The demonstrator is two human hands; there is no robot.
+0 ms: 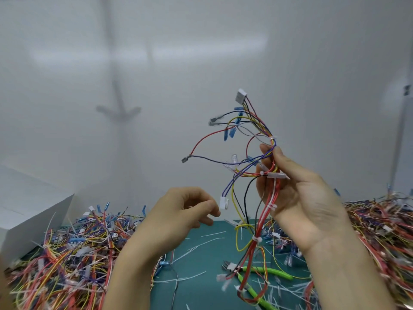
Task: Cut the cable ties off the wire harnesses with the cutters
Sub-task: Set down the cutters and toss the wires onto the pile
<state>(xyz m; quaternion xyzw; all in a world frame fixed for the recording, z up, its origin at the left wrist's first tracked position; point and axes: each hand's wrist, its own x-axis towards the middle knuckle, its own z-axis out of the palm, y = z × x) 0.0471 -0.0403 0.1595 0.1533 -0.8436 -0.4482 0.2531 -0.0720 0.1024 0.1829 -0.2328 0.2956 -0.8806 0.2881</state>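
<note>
Although two big heaps of multicoloured wire harnesses (67,253) covered the left and right edges of the green-topped desk (201,287), I could not tell which heap was finished. Above the desk's middle, the right hand (306,198) gripped one raised multicoloured harness (268,209) with white cable ties (257,239) uncut. The left hand (178,213) hung loosely curled, empty. Green-handled cutters (268,270) lay unused near the front edge among thin white cut-off strips (190,249).

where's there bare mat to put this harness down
Barest: the teal mat strip between the left wire pile and the cutters, littered with thin cut ties and a stray wire. Crowded: the left wire pile, the right wire pile, and around the cutters, where the harness in the right hand dangles.
</note>
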